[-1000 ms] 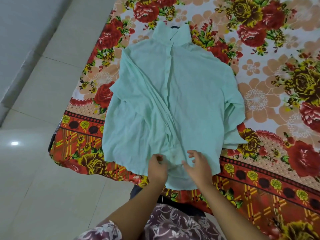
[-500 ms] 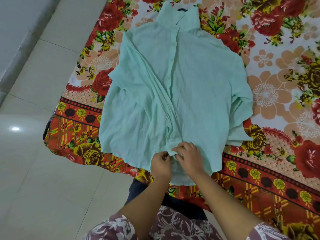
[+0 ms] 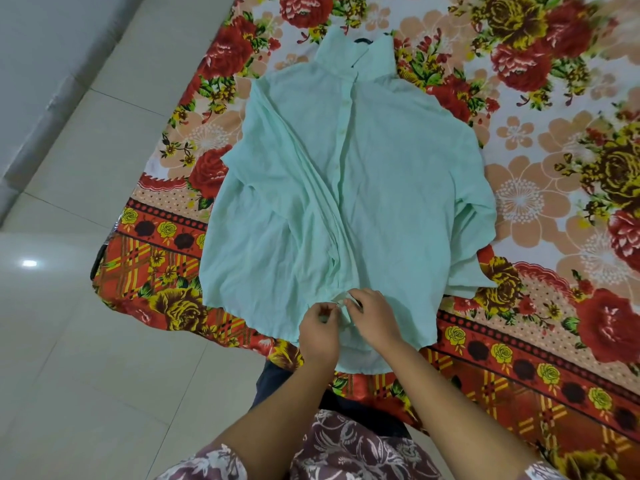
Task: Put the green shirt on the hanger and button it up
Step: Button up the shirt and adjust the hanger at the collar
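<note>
**Two pinch grips at the hem**

Curled fingers of the left hand (image 3: 320,332) and right hand (image 3: 375,320) pinch the front edges of the green shirt (image 3: 346,202). It lies flat, hem at the floral bedsheet's (image 3: 519,344) near edge.

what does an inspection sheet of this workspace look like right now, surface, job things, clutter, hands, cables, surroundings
surface: floral bedsheet spread over a bed, its edge nearest the person
job's things: green shirt lying front up on the sheet, collar at the far end; a dark piece shows at the collar, perhaps the hanger
clutter: nothing seen
grippers: left hand and right hand each pinch the shirt's front edges near the hem, close together
cables: nothing seen
surroundings: pale tiled floor to the left of the bed
</note>
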